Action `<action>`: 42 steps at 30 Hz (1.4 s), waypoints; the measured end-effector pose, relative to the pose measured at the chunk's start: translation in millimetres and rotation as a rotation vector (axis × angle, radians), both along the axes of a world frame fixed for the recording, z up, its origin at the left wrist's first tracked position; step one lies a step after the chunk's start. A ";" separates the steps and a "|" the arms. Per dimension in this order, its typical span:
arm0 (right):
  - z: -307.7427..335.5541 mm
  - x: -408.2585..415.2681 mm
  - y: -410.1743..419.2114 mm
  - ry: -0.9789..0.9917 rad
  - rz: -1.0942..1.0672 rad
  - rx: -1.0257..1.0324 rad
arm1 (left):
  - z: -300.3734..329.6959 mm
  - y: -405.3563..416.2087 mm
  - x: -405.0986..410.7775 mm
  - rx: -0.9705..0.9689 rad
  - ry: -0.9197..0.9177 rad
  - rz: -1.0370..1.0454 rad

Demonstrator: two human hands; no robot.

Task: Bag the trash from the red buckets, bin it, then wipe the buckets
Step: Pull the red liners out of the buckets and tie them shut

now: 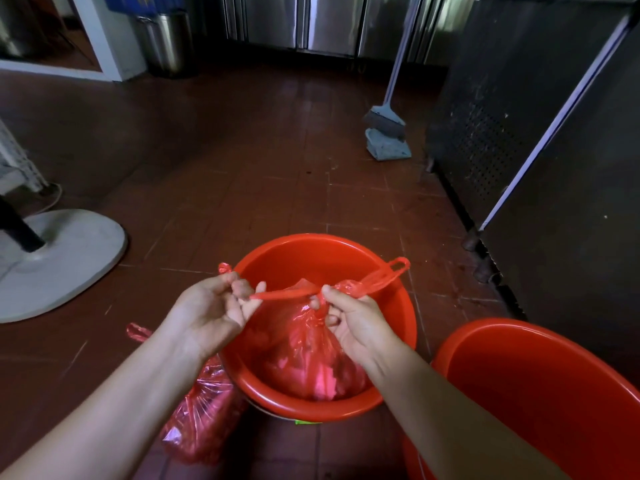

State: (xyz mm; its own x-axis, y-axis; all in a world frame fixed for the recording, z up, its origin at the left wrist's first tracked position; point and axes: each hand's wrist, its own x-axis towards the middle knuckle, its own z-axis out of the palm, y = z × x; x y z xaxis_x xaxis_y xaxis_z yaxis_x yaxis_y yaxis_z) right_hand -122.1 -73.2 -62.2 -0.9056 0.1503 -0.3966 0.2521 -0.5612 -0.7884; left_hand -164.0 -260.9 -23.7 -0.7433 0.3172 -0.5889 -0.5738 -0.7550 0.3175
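Observation:
A red bucket (311, 251) stands on the floor in front of me with a filled red plastic bag (304, 355) inside it. My left hand (214, 306) pinches one stretched bag handle, its looped end poking out past my fingers. My right hand (353, 317) grips the gathered neck of the bag, and the other handle loop (388, 271) sticks out to the upper right. A second red bucket (540, 386) stands at the lower right. Another tied red bag (204, 417) lies on the floor left of the first bucket, partly hidden by my left forearm.
Brown tiled floor (263, 188) stretches ahead. A grey fan base (62, 258) sits at the left. A mop (386, 133) leans by a dark steel cabinet (540, 133) on the right. A steel pedal bin (166, 39) and steel counters stand at the back.

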 end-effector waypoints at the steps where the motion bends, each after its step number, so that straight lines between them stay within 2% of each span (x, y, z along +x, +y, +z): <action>1: 0.5 -0.5 -1.5 -0.019 -0.016 -0.007 | -2.7 1.4 3.6 -0.001 -0.005 -0.029; 3: 0.7 -1.5 -3.1 -0.046 -0.032 0.024 | -7.5 4.7 11.8 -0.081 0.012 -0.138; 5: 0.8 -0.2 -3.4 -0.040 0.017 0.139 | -14.3 8.4 16.3 -0.351 0.149 -0.290; 7: 2.0 2.0 -3.7 -0.012 0.105 0.283 | -18.5 11.6 17.0 -0.796 0.468 -0.447; 9: 6.3 3.1 -3.5 0.035 0.165 0.379 | -18.8 15.9 11.3 -1.199 0.900 -0.530; 11: 13.1 2.5 -1.0 0.080 0.184 0.415 | -21.3 23.2 3.7 -1.369 1.228 -0.617; 14: 22.5 2.6 5.7 0.149 0.212 0.407 | -27.5 38.4 -0.6 -1.363 1.382 -0.587; 16: 26.3 3.5 10.3 0.175 0.216 0.408 | -32.0 46.3 -1.0 -1.272 1.338 -0.525; 20: 22.5 5.9 20.3 0.224 0.150 0.406 | -34.9 52.5 4.6 -0.892 1.148 -0.512; 23: 14.4 5.0 22.9 0.267 0.076 0.550 | -37.4 55.6 8.1 -0.842 1.039 -0.469; 27: 1.2 -2.0 12.9 0.307 -0.151 0.859 | -37.7 59.1 11.1 -0.871 0.955 -0.437; 30: -8.0 0.0 9.2 0.381 -0.226 0.925 | -37.0 60.1 10.8 -0.808 0.851 -0.420; 32: -11.1 3.4 7.6 0.457 -0.263 0.982 | -34.4 59.1 7.7 -0.758 0.792 -0.464; 35: -13.5 4.7 9.3 0.509 -0.327 1.079 | -30.1 56.5 1.5 -0.663 0.811 -0.586; 39: -7.2 5.9 11.9 0.398 -0.152 0.864 | -22.4 54.8 -5.6 -0.800 0.912 -0.665; 42: 6.2 3.6 18.7 0.382 -0.060 0.769 | -14.7 56.0 -11.1 -1.046 1.106 -0.665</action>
